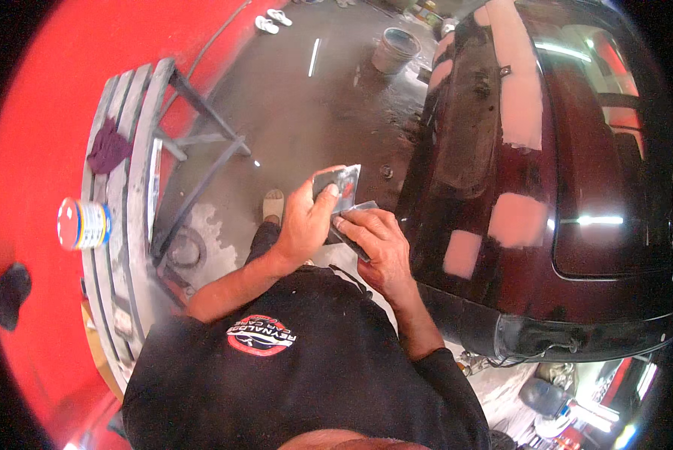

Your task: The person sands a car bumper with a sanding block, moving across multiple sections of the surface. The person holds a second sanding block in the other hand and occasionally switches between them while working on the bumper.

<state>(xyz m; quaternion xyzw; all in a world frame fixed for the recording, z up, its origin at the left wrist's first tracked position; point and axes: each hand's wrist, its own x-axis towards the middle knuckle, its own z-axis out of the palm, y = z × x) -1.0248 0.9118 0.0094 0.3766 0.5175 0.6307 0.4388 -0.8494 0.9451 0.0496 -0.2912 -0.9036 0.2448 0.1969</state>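
Note:
My left hand (304, 217) is closed on a thin grey flat plate (346, 182), its thumb laid across the face. A small reddish-orange smear and pale marks show on that plate. Close beside it, my right hand (380, 244) is closed around a dark, thin flat piece (351, 244), whose exact kind I cannot make out. The two pieces nearly meet in front of my body; whether they touch is hard to see. To the right stands a dark red car (528, 262) with pale pink patches (518, 220) on its bodywork.
On my left is a slatted wooden bench (119, 262) on angled metal legs, holding a purple cloth (109, 146) and a can (85, 223). A bucket (396, 51) stands on the wet-looking floor ahead. White sandals (273, 21) lie near the red surface.

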